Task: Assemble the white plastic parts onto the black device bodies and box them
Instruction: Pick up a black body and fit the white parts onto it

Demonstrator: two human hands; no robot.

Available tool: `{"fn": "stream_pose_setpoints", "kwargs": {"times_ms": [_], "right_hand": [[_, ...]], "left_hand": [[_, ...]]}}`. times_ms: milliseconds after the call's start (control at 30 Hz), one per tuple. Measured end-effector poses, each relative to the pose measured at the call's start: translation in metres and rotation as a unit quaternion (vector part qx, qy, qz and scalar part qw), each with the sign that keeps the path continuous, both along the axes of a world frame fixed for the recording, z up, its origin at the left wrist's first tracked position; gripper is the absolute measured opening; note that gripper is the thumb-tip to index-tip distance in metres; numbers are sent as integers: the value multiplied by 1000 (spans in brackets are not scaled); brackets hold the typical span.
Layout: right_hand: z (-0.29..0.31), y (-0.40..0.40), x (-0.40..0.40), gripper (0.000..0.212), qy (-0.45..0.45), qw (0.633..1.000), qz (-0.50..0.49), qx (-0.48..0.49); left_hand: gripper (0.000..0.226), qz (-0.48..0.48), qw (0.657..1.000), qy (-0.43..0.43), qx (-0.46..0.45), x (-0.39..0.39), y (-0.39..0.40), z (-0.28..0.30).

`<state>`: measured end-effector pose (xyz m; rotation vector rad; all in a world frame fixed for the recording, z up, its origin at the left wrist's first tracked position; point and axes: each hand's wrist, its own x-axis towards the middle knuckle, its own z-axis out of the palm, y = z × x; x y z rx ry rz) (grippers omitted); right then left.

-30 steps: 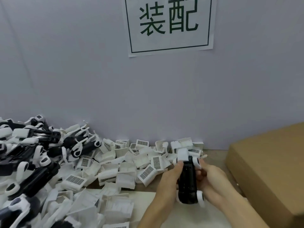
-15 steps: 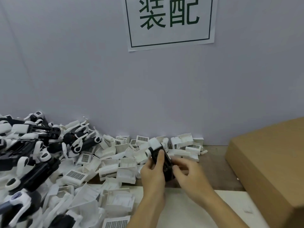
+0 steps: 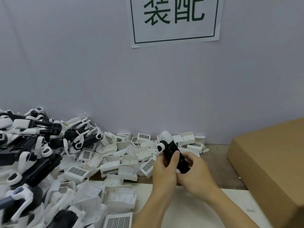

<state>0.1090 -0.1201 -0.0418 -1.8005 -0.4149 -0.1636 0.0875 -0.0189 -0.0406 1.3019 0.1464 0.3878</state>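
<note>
Both hands, left hand (image 3: 164, 167) and right hand (image 3: 194, 171), grip one black device body (image 3: 174, 153), white cap fitted. Left of them, loose white parts (image 3: 115, 162) and bodies (image 3: 32, 162) wait; cardboard box (image 3: 271, 162) sits right, closed.

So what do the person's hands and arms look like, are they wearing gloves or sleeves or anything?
No gloves. The left hand and right hand are both bare, and so are the forearms right down to the bottom edge of the picture, where no sleeve shows. There are no rings, watch, bracelets or marks to be seen. The fingernails look short and plain.
</note>
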Motion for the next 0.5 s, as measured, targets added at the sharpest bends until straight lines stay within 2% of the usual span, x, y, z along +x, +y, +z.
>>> {"fn": "stream_pose_setpoints", "kwargs": {"times_ms": [167, 233, 300, 400, 500], "right_hand": [[-3, -1, -1, 45, 8, 998, 59, -6], [-4, -3, 0, 45, -9, 999, 45, -15], [-2, -8, 0, 48, -6, 999, 15, 39], [2, -14, 1, 54, 29, 982, 63, 178], [4, -10, 3, 42, 48, 978, 7, 203]], "left_hand": [[15, 4, 999, -32, 31, 0, 2, -2], [19, 4, 997, -37, 70, 2, 2, -4], [26, -3, 991, -47, 121, 2, 2, -6], [36, -34, 968, -56, 242, 0, 2, -11], [40, -66, 948, -51, 307, -1, 2, -13]]}}
